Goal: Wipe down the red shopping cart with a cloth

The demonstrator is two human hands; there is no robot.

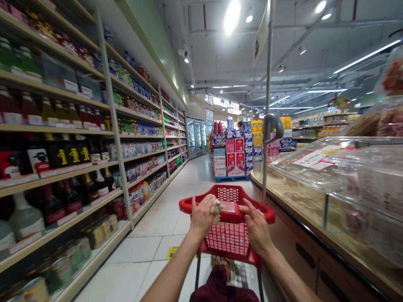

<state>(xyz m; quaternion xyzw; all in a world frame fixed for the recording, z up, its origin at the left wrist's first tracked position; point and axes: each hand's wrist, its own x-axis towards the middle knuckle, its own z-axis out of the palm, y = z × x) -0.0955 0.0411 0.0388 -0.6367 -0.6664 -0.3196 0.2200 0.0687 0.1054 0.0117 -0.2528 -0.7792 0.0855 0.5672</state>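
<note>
A red plastic shopping cart (227, 245) stands right in front of me, with its handle bar (186, 204) towards me. My left hand (202, 214) is closed around a crumpled whitish tissue (215, 209) and rests at the left part of the handle. On the right part of the handle lies my right hand (256, 222), its index and middle fingers stretched out and apart, with nothing held in it. Both hands touch the cart. Little of the basket's inside can be seen.
Shelves of bottles and cans (75, 157) line the left side. Close on the right runs a display counter with clear plastic lids (330, 155) and a metal pole (267, 96). Stacked boxes (234, 153) on a blue pallet stand ahead; glass-door fridges (197, 135) are beyond.
</note>
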